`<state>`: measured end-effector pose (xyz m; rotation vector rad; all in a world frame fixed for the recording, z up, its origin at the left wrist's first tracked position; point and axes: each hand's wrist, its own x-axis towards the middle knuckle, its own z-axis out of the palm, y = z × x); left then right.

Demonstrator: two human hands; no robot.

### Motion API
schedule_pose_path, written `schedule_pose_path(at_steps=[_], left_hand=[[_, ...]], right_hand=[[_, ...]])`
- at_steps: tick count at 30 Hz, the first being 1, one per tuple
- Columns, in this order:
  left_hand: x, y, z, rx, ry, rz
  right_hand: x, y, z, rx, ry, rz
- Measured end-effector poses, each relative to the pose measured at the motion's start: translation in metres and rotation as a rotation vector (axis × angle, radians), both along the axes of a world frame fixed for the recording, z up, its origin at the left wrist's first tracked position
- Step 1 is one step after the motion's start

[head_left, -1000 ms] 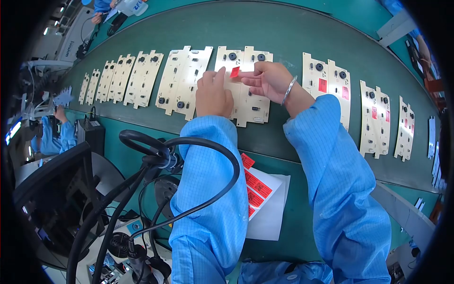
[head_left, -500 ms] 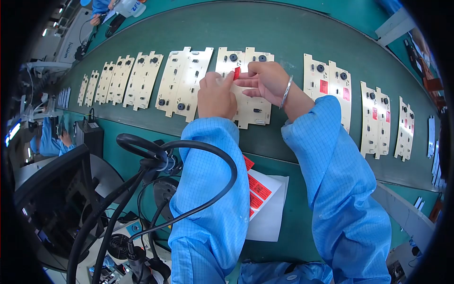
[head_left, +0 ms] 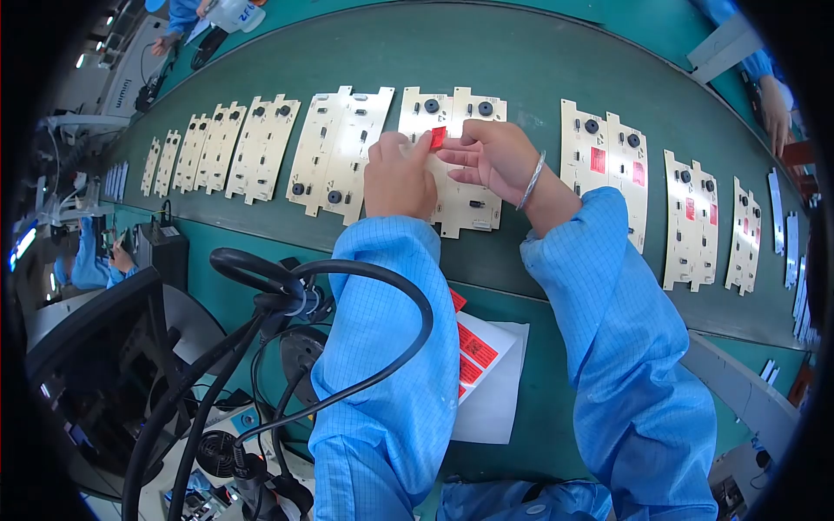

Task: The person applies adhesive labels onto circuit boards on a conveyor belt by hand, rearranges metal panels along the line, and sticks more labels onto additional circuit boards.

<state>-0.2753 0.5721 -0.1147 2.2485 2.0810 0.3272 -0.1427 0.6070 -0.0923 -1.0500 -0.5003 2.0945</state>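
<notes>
A small red label (head_left: 438, 138) is at the fingertips of my left hand (head_left: 400, 181), whose thumb and forefinger close on its left side. My right hand (head_left: 499, 161) faces it from the right, palm turned partly up, fingers stretched out and apart, with the fingertips right at the label's edge. Below both hands lies a pale circuit board panel (head_left: 473, 193) with black round parts near its top; the hands hide part of its middle. Closer to me, a sheet of red labels (head_left: 476, 346) rests on white backing paper (head_left: 495, 408), partly covered by my left sleeve.
More board panels (head_left: 339, 148) line the dark green belt (head_left: 521, 52) to the left. Panels to the right (head_left: 604, 165) carry red labels. Black cables (head_left: 347, 265) loop over my left forearm, near a monitor (head_left: 104, 373). Other people's hands (head_left: 773, 113) show at the edges.
The red label has tilted and shows more of its face. Both hands have shifted very slightly right, along with the panels. At the far right, another person's hand has come into view.
</notes>
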Motion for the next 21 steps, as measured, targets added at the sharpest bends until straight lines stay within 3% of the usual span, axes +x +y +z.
schedule_pose_path(at_steps=[16, 19, 21], left_hand=[[0.002, -0.003, -0.006, 0.053, 0.203, -0.060], [0.009, 0.000, 0.001, -0.051, 0.312, -0.023], [0.007, 0.001, -0.006, 0.020, 0.326, -0.041]], right_hand=[[-0.003, -0.012, -0.002, -0.056, 0.159, -0.158], [0.010, -0.030, 0.009, -0.103, 0.221, -0.168], [0.026, -0.051, 0.011, -0.077, 0.243, -0.162]])
